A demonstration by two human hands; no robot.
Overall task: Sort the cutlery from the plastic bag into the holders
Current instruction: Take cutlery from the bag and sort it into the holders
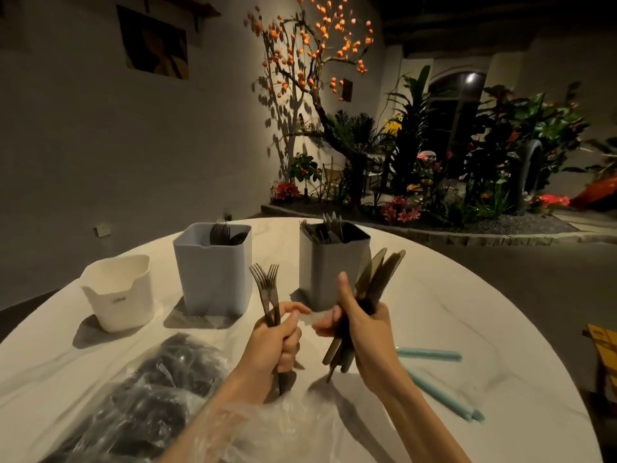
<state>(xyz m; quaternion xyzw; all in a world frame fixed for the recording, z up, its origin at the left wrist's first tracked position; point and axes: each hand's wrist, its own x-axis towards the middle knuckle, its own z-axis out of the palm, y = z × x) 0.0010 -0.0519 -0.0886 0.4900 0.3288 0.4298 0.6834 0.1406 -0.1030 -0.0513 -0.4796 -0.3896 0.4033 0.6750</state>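
On the round table [434,312], from nine o'clock across, stand a white holder [118,292], a grey holder [213,272] with forks in it and a second grey holder [334,265] with cutlery, while the plastic bag [143,406] of dark cutlery lies at seven o'clock. Above the middle, the left hand [275,342] grips a few forks [265,289] in a closed fist, tines up. Just beside it the right hand [362,324] clasps a bundle of knives [375,279] fanning toward one o'clock, with blue sticks [430,354] lying at four o'clock

Table [434,315] white, faint grey marbling. Holders: one white [118,292], two pale grey [213,272] [330,265]. Cutlery dark [267,289]; sticks teal [430,354].
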